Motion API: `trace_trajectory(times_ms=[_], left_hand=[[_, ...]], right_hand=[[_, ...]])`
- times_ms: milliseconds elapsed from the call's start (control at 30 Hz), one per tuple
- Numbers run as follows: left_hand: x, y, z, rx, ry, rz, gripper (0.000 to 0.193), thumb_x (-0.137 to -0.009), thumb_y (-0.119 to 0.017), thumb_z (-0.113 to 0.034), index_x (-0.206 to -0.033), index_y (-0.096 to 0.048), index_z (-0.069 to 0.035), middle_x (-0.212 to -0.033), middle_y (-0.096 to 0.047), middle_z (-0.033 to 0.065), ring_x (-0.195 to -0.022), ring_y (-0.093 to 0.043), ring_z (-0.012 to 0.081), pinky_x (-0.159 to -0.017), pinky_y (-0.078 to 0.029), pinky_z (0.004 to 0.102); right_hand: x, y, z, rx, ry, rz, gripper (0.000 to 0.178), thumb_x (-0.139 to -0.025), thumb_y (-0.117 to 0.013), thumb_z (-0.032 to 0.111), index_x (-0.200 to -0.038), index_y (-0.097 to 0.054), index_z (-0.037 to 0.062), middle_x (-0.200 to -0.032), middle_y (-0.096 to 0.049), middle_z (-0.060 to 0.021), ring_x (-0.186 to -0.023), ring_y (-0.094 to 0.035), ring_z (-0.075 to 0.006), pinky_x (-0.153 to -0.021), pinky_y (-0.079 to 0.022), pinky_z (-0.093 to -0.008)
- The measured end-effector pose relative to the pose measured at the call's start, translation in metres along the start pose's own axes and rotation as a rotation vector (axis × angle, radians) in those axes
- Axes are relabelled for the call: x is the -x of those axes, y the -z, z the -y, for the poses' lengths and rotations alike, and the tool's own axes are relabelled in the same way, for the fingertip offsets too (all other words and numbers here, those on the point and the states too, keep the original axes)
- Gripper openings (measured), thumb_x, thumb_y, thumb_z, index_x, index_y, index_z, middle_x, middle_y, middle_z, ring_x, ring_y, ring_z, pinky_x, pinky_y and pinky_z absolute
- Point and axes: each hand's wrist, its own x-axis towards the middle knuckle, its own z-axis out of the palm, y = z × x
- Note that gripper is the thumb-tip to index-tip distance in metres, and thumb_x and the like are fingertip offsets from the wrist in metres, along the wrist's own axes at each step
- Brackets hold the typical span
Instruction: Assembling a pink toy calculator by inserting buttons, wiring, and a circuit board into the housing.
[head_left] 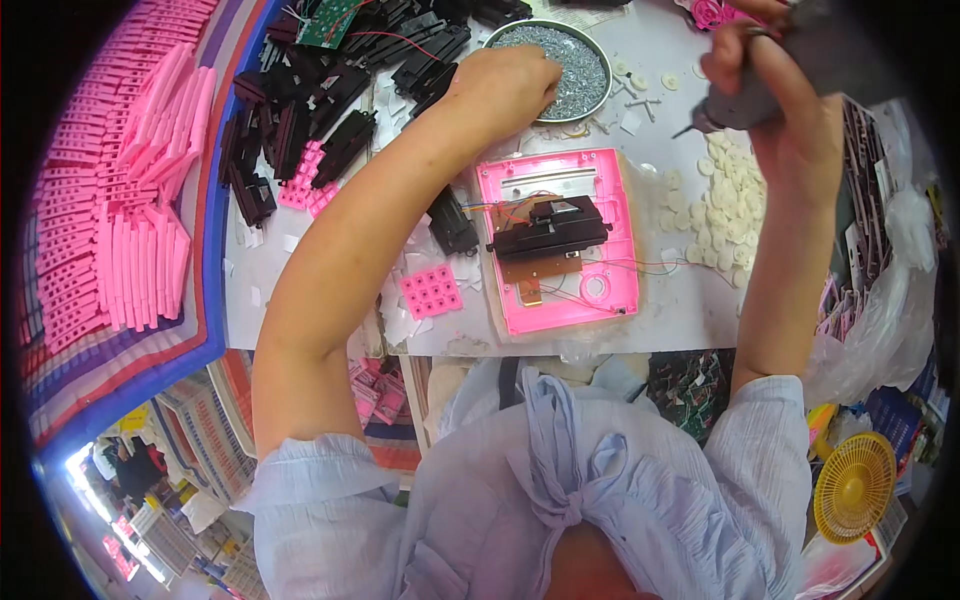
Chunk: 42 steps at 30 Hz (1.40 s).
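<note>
My left hand (508, 85) reaches over the rim of a round tin (580, 60) full of small silvery screws. Its fingers are curled down at the screws, and the fingertips are hidden. High on the right, my right hand (775, 85) grips a dark electric screwdriver (835, 55), whose thin bit points left and down. Between my arms lies a pink plastic housing (620, 240), open side up. A black mechanism (550, 230) sits across it, with a brown circuit board (535, 268) and thin coloured wires. Neither hand touches the housing.
Black mechanisms (340, 95) pile up at the back left, near a green circuit board (327, 22). A pink keypad (431, 291) lies left of the housing, cream discs (725, 200) to its right. Pink strips (145, 265) fill a striped cloth at far left. A yellow fan-like grille (855, 488) stands lower right.
</note>
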Motion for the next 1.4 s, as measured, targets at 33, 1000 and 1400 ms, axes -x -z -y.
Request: trace_trajectory(times_ms=[33, 1000, 1400], left_hand=[[0.000, -0.001, 0.000, 0.011, -0.005, -0.053, 0.017, -0.091, -0.066, -0.028, -0.096, -0.070, -0.012, -0.095, -0.066, 0.0080, -0.091, -0.067, 0.0318, -0.076, -0.054, 0.0455], [0.138, 0.047, -0.101, 0.660, 0.098, -0.327, 0.010, -0.079, -0.078, -0.014, -0.084, -0.070, -0.011, -0.076, -0.065, 0.0007, -0.076, -0.063, 0.0201, -0.078, -0.037, 0.0362], [0.159, 0.024, -0.098, 0.218, 0.235, -0.354, 0.052, -0.062, -0.089, -0.025, -0.106, -0.063, -0.013, -0.100, -0.063, -0.0022, -0.087, -0.058, 0.0199, -0.086, -0.029, 0.0423]], right_hand=[[0.001, -0.010, -0.004, 0.002, 0.007, -0.046, 0.039, -0.089, -0.070, 0.014, -0.122, -0.058, -0.0034, -0.083, -0.063, -0.0078, -0.067, -0.058, -0.0138, -0.063, -0.047, -0.0268], [0.069, -0.086, 0.016, -0.374, 0.026, 0.262, 0.034, -0.095, -0.068, 0.032, -0.116, -0.049, 0.0130, -0.065, -0.050, 0.0005, -0.055, -0.047, -0.0123, -0.053, -0.044, -0.0302], [0.065, -0.096, -0.021, -0.369, 0.088, 0.193, 0.032, -0.097, -0.065, 0.025, -0.119, -0.049, 0.0084, -0.065, -0.048, -0.0009, -0.057, -0.046, -0.0134, -0.056, -0.043, -0.0319]])
